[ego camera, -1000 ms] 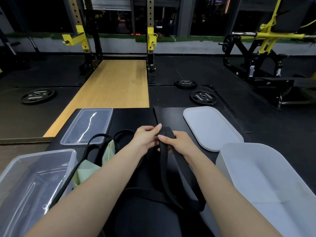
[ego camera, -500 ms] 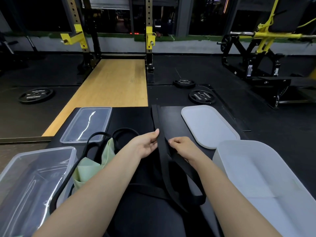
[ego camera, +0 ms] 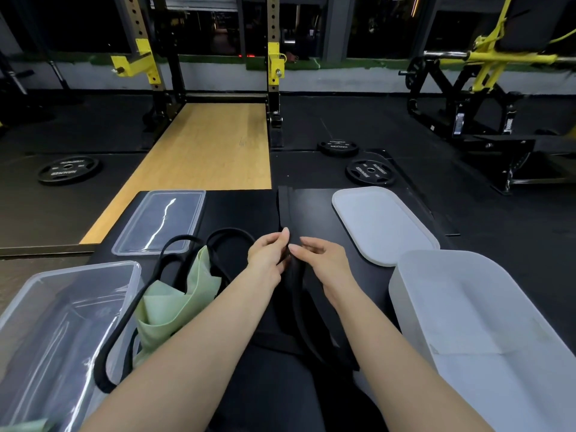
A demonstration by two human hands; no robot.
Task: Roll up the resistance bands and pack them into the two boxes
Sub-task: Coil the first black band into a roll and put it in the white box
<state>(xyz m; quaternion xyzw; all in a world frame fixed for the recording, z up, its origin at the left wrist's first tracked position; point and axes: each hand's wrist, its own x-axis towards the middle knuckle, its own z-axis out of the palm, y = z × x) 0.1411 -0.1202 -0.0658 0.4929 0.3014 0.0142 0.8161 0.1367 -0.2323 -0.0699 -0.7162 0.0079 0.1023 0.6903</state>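
A wide black resistance band (ego camera: 285,210) lies stretched away from me across the black mat and runs back under my hands toward my lap. My left hand (ego camera: 269,257) pinches the band between thumb and fingers. My right hand (ego camera: 322,263) holds the band just beside it, fingertips nearly touching the left hand. A light green band (ego camera: 174,300) and a thin black loop band (ego camera: 230,238) lie heaped to the left. A clear plastic box (ego camera: 62,322) sits at the near left, a white box (ego camera: 486,332) at the near right.
The clear lid (ego camera: 162,222) lies on the mat at the back left, the white lid (ego camera: 383,222) at the back right. Weight plates (ego camera: 371,173) lie on the gym floor beyond, with a rack and a bench machine farther back.
My hands parted for a moment, then came back together on the black band, a little nearer to me than a second ago.
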